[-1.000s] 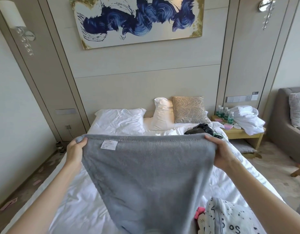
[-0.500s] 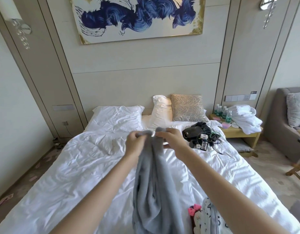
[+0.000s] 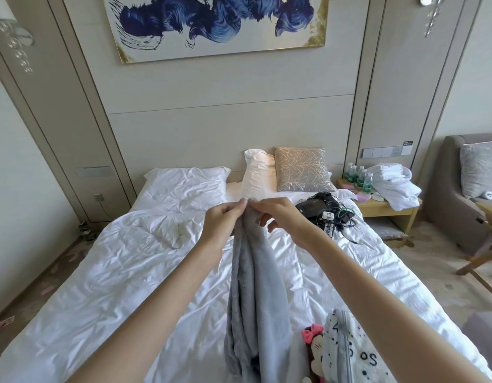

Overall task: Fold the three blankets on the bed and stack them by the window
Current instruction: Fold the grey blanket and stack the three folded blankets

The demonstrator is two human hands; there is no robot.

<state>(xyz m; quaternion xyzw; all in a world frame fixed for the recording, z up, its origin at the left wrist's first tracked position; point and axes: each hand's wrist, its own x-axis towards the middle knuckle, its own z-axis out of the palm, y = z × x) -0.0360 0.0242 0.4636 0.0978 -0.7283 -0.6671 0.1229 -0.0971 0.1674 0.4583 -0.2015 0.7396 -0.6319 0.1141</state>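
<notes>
Grey blanket (image 3: 257, 286) top pinched by fingers (image 3: 237, 207): left hand (image 3: 221, 226), right hand (image 3: 283, 217).

Grey blanket (image 3: 256, 286) hung doubled, its top corners meeting, pinched between the left hand (image 3: 225, 221) and right hand (image 3: 280, 217). It was a long, narrow, fleecy drape falling straight down over the bed (image 3: 101, 299). Low on the right, the white blanket (image 3: 347, 352) with black dots lay bunched on the sheets, with a pink-bowed cartoon blanket (image 3: 312, 342) crumpled against its left side.
</notes>
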